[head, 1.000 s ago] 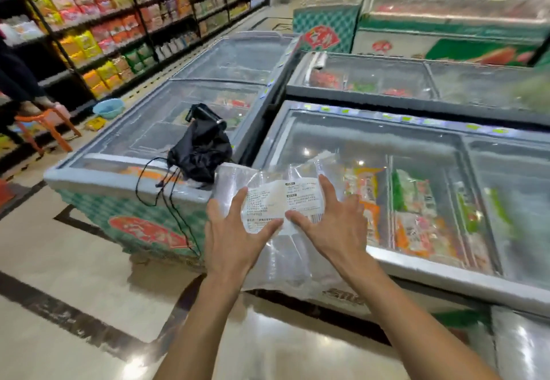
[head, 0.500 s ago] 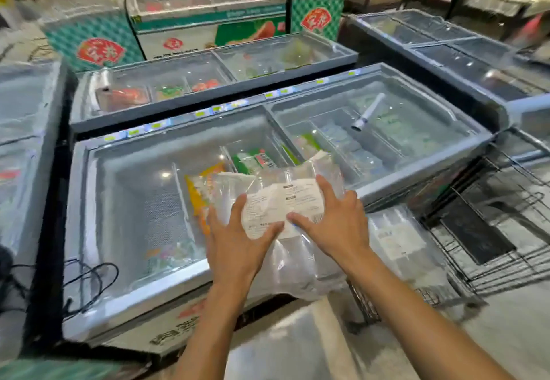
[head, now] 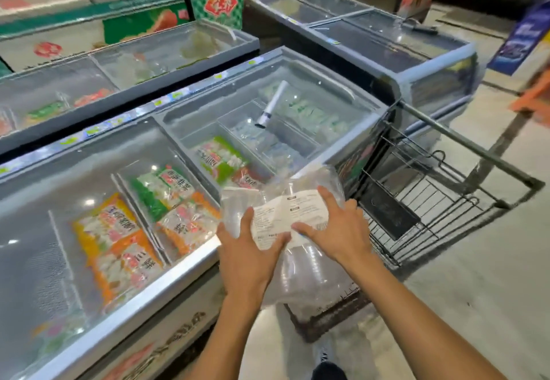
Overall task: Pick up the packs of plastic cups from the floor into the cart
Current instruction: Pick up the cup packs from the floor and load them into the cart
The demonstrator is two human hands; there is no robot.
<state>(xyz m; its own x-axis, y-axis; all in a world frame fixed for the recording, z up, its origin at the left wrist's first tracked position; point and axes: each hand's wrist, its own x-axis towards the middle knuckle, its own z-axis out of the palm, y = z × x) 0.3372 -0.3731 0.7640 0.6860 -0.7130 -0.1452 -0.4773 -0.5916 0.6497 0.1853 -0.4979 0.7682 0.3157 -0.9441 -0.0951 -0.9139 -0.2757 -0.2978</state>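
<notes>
I hold a clear pack of plastic cups point(head: 309, 272) with a white label in front of me, at chest height. My left hand point(head: 247, 248) grips its left side with the thumb on the label. On the right side, my right hand point(head: 336, 230) grips the pack, its fingers spread over the label's top edge. The pack hangs over the near left corner of a dark wire cart point(head: 422, 195), which stands to my right with its handle bar point(head: 464, 141) pointing away. The pack's lower end hides part of the cart's inside.
A long chest freezer point(head: 190, 263) with glass lids and bags of frozen food runs along my left, touching the cart's left side. More freezers point(head: 416, 61) stand behind the cart. Pale tiled floor point(head: 482, 275) lies to the right.
My view has swung right from the freezers to the cart. Both hands keep the same hold, and the pack now hangs over the cart's near corner.
</notes>
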